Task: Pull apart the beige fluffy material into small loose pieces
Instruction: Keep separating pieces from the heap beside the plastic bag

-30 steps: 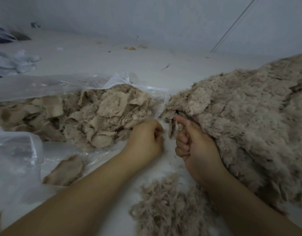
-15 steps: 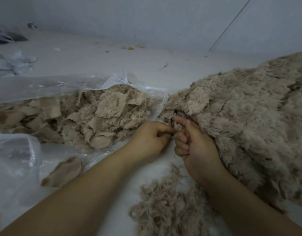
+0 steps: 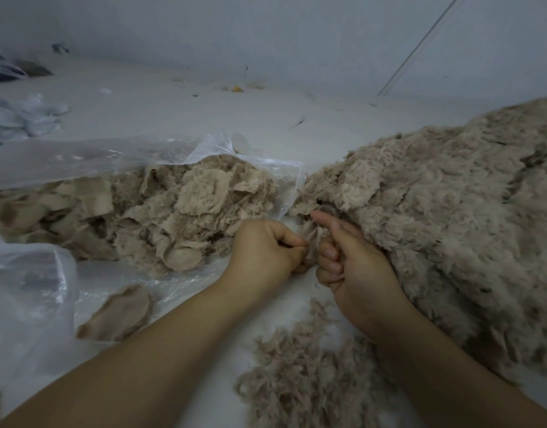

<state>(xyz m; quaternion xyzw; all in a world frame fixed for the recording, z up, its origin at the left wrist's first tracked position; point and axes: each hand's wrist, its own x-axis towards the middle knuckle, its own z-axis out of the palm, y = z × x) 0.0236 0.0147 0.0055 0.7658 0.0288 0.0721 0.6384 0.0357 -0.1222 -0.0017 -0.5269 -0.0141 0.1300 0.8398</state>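
Both hands meet mid-frame: left hand (image 3: 266, 251) and right hand (image 3: 352, 267) closed, pinching one beige scrap (image 3: 312, 236) between them. Small pulled fluff pile (image 3: 300, 375) at 6 o'clock. Large unpicked beige fluffy material (image 3: 445, 217) at 3 o'clock; most work remains.

One head-worn wide-angle view looked forward and down from close above the person's forearms, which entered from 6 o'clock. The left hand (image 3: 263, 251) and right hand (image 3: 355, 267) met near the frame's centre, very near the lens. The fluffy heap (image 3: 451, 227) filled the 3 o'clock side, the clear plastic bag (image 3: 80, 159) the 9 o'clock side. A pale wall (image 3: 266, 32) closed the 12 o'clock edge, straight lines bending outward.
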